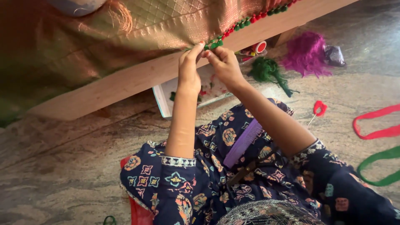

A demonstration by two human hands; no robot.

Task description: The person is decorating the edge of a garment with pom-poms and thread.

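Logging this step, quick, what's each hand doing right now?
Left hand: pinched shut on the fabric edge.
Right hand: pinched shut on the green tassel trim.

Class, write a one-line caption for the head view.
Both hands, left and right, pinch red-and-green bead edging on golden fabric.

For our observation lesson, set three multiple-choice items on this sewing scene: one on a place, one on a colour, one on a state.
1. Where does the purple comb lie?
A. on the person's lap
B. on the wooden board
C. beside the green ribbon

2. What colours are the little balls along the cloth's edge?
A. blue and yellow
B. red and green
C. all white

3. What are the left hand and right hand doing?
A. resting on the floor
B. holding the comb
C. pinching the cloth's edge

Answers: 1 A, it rests on the patterned dress; 2 B, red and green alternate; 3 C, both sets of fingertips meet at the trim.
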